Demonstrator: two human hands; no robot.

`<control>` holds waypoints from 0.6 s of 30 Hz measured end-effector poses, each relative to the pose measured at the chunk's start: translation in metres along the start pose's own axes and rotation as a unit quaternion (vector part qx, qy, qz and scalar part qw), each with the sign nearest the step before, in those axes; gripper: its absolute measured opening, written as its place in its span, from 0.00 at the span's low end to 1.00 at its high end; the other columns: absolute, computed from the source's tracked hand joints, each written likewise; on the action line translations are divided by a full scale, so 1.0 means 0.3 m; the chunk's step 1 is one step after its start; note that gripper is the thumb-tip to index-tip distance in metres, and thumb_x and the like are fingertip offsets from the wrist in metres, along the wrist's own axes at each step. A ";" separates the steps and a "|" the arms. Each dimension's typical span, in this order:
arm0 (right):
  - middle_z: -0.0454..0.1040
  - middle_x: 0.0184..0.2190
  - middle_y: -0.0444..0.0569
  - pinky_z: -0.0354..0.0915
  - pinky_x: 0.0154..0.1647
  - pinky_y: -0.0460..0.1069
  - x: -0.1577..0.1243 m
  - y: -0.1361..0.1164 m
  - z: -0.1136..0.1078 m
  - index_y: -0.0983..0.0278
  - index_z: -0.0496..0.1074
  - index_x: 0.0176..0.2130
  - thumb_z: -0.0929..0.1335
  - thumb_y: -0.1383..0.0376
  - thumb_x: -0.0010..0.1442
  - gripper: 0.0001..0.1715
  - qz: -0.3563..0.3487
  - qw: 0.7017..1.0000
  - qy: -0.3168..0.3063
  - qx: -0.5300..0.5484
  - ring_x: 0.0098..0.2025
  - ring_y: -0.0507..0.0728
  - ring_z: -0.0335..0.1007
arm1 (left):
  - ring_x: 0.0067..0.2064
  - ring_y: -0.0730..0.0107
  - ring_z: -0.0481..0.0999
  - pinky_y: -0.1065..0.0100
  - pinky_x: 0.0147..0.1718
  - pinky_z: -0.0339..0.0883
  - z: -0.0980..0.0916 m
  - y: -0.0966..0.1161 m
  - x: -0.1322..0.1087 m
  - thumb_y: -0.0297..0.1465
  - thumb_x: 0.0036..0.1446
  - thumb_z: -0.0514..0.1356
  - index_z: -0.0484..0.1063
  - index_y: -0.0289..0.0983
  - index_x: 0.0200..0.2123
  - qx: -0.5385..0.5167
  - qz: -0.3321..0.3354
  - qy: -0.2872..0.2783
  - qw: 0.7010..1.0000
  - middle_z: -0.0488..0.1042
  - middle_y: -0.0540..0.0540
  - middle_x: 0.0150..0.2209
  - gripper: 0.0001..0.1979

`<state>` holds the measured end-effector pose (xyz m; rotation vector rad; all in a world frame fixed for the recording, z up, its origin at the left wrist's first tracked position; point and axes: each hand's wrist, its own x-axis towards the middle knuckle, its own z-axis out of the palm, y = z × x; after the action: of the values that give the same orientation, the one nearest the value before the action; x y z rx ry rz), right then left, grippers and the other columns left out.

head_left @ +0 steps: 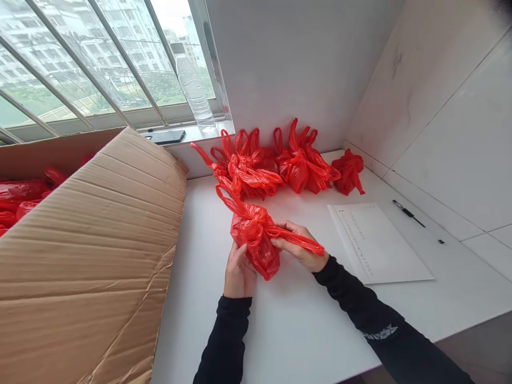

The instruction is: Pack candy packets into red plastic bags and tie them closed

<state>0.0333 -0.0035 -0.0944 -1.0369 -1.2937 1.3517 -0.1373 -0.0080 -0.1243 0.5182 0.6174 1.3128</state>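
Observation:
A knotted red plastic bag is held between my two hands above the white table. My left hand grips its near left side, thumb on top and the other fingers mostly hidden underneath. On the right side, my right hand has its fingers closed on the bag near the knot. One long twisted handle lies across the back of that hand, and another handle loop sticks up to the far left. What is inside the bag cannot be made out.
Several tied red bags line the wall. A cardboard box with red bags inside stands left. Paper sheets, a pen and its cap lie right. A water bottle and a phone rest on the windowsill.

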 end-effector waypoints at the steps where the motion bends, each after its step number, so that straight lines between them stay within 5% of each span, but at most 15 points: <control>1: 0.78 0.40 0.48 0.69 0.42 0.52 -0.001 0.000 0.000 0.62 0.74 0.46 0.74 0.58 0.58 0.18 -0.001 1.000 0.004 -0.002 0.40 0.56 0.73 | 0.56 0.48 0.75 0.52 0.52 0.72 0.012 0.000 -0.005 0.37 0.58 0.64 0.67 0.41 0.61 0.000 -0.004 -0.014 1.000 0.76 0.40 0.56 0.28; 4: 0.77 0.36 0.45 0.69 0.37 0.51 -0.004 -0.008 0.005 0.61 0.75 0.43 0.74 0.56 0.57 0.16 -0.002 1.000 0.015 -0.013 0.35 0.55 0.71 | 0.57 0.45 0.75 0.52 0.52 0.72 0.042 -0.007 -0.015 0.37 0.53 0.69 0.68 0.40 0.60 0.046 0.016 -0.050 0.998 0.76 0.38 0.55 0.31; 9: 0.74 0.30 0.45 0.70 0.36 0.53 0.002 -0.008 0.010 0.60 0.75 0.36 0.70 0.51 0.62 0.15 -0.016 0.998 0.054 -0.027 0.32 0.56 0.71 | 0.52 0.55 0.78 0.57 0.53 0.71 0.031 -0.019 -0.003 0.30 0.48 0.73 0.69 0.42 0.56 0.076 0.030 0.001 0.997 0.79 0.43 0.50 0.31; 15: 0.77 0.41 0.49 0.72 0.41 0.54 0.010 0.014 0.009 0.59 0.73 0.49 0.73 0.51 0.58 0.23 -0.001 1.000 0.009 -0.025 0.41 0.59 0.74 | 0.47 0.63 0.80 0.64 0.49 0.74 -0.012 -0.015 0.022 0.30 0.51 0.72 0.70 0.42 0.55 0.034 0.033 0.017 0.999 0.80 0.45 0.48 0.28; 18: 0.77 0.39 0.47 0.70 0.44 0.53 0.012 0.023 0.013 0.60 0.72 0.49 0.77 0.55 0.53 0.26 -0.005 0.999 0.008 -0.031 0.40 0.57 0.74 | 0.39 0.68 0.80 0.67 0.43 0.75 -0.019 -0.017 0.029 0.32 0.52 0.71 0.73 0.41 0.53 0.028 0.031 0.012 0.999 0.80 0.47 0.45 0.24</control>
<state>0.0282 -0.0004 -0.1009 -1.0806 -1.3341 1.3012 -0.1364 -0.0004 -0.1329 0.5714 0.6632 1.3642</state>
